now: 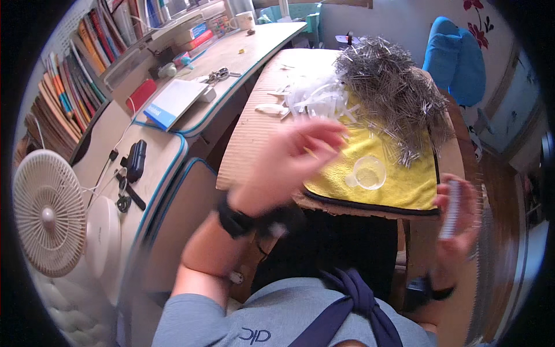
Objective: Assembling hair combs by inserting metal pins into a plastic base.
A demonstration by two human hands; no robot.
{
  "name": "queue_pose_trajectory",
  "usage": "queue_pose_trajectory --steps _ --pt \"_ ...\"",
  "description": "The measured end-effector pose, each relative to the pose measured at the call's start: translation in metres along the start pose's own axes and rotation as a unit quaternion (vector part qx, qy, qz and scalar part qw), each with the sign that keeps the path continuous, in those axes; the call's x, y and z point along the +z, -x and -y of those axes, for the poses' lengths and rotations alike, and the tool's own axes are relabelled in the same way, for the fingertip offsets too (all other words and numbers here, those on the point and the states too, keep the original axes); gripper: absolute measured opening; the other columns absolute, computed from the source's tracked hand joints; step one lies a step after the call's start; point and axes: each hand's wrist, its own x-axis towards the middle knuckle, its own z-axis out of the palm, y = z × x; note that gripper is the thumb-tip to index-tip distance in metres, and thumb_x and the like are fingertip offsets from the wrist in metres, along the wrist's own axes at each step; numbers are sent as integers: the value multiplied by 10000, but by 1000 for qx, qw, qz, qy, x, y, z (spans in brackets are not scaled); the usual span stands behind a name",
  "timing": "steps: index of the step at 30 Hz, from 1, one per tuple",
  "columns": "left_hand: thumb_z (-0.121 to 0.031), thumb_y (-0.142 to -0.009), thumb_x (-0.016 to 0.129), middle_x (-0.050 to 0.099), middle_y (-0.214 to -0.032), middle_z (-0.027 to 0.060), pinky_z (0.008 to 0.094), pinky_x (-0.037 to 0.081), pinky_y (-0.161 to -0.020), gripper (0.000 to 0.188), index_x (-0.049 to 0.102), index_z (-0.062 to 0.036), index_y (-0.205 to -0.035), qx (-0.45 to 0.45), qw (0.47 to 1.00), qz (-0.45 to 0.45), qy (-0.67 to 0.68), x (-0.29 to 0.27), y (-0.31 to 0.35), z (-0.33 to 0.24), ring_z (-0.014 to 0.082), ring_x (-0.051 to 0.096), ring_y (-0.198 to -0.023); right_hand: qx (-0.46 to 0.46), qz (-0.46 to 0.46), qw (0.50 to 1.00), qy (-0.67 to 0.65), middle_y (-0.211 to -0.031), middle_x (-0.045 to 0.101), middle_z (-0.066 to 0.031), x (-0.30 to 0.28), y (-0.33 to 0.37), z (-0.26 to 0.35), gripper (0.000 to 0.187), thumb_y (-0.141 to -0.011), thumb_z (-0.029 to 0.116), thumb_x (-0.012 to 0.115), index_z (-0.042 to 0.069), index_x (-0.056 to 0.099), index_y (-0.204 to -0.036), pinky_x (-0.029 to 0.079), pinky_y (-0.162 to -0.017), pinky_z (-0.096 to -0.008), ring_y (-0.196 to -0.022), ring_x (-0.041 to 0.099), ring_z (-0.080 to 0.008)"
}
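Observation:
My left hand (306, 147), smeared by motion, hovers over the near left part of a yellow cloth (404, 188) with a black edge. Its fingers look bent; whether anything is between them cannot be made out. Off the cloth's right edge, my right hand (462, 222) is closed on a narrow white ridged strip (451, 208), held upright and blurred. A small clear plastic cup (370, 172) rests on the cloth between both hands. Behind it lies a big heap of thin grey metal pins (399, 87). Left of the heap is a pile of white plastic strips (321, 95).
Cardboard (245, 136) lies under the cloth. A desk to the left bears a white fan (49, 214), a black case (136, 161), a white-and-blue box (174, 101) and keys (219, 74). Books (63, 92) line the far left; a blue cushioned thing (454, 61) stands at back right.

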Motion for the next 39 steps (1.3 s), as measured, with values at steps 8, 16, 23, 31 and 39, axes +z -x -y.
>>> queue_pose_trajectory --steps 8,16,23,31,39 --pt "-92 -680 628 644 -800 139 337 481 -665 219 659 -27 -886 29 844 63 -531 -124 -105 72 238 614 -692 94 -284 866 400 -1170 493 -127 -226 93 59 549 -823 206 612 -4 381 -1275 376 -944 -314 -1070 491 -184" --pt "-97 -719 621 597 -696 26 230 427 -549 150 617 -9 -840 -124 899 83 -413 -160 -97 99 96 541 -628 333 -360 716 496 -1014 572 -133 -280 165 43 623 -673 162 767 -63 451 -1161 475 -749 -274 -904 572 -160" --pt "-88 -785 566 566 -755 1 205 389 -520 220 578 -9 -990 -195 928 70 -309 -127 -91 73 78 508 -609 356 -244 675 599 -1024 576 -175 -301 158 -13 703 -569 261 817 -34 505 -1126 476 -785 -331 -884 584 -254" --pt "-96 -835 537 523 -771 -23 179 369 -602 130 543 -31 -947 -192 949 -15 -250 -118 -62 40 60 471 -678 345 -226 675 612 -999 573 -168 -315 157 -41 678 -528 263 820 -15 553 -1085 462 -791 -339 -888 574 -270" --pt "-101 -845 579 512 -744 -43 157 341 -584 61 525 -84 -868 -106 979 -157 -68 -120 -2 18 26 442 -659 354 -249 716 548 -891 594 -81 -316 144 -51 687 -586 162 799 9 484 -1177 479 -653 -296 -788 572 -149"
